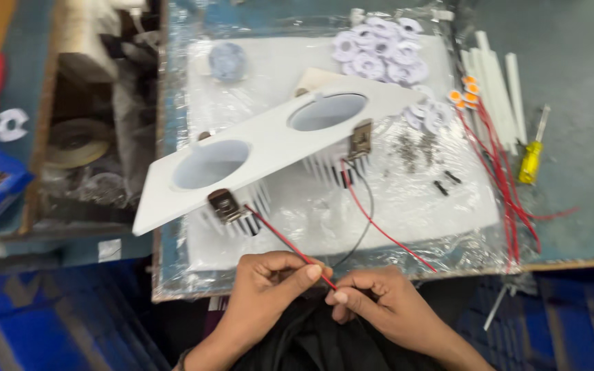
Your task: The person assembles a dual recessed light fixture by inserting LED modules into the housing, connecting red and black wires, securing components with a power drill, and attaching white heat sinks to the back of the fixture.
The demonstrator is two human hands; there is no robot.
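Observation:
A white double downlight fixture (pixel 269 141) with two round openings lies tilted on the plastic-covered white work board (pixel 448 199). Metal spring clips and finned heat sinks show under its edge. A red wire (pixel 280 237) runs from the nearer lamp down to my hands, and a black wire (pixel 364 227) and a second red wire (pixel 386 237) trail from the farther lamp. My left hand (pixel 269 282) pinches the red wire's end at the board's near edge. My right hand (pixel 379 306) meets it fingertip to fingertip on the same wire end.
A pile of white ring parts (pixel 379 48) lies at the board's far side. A bundle of red wires with orange caps (pixel 500 151), white strips (pixel 496 75) and a yellow screwdriver (pixel 532 154) lie at the right. A cluttered bin (pixel 84 137) stands at the left.

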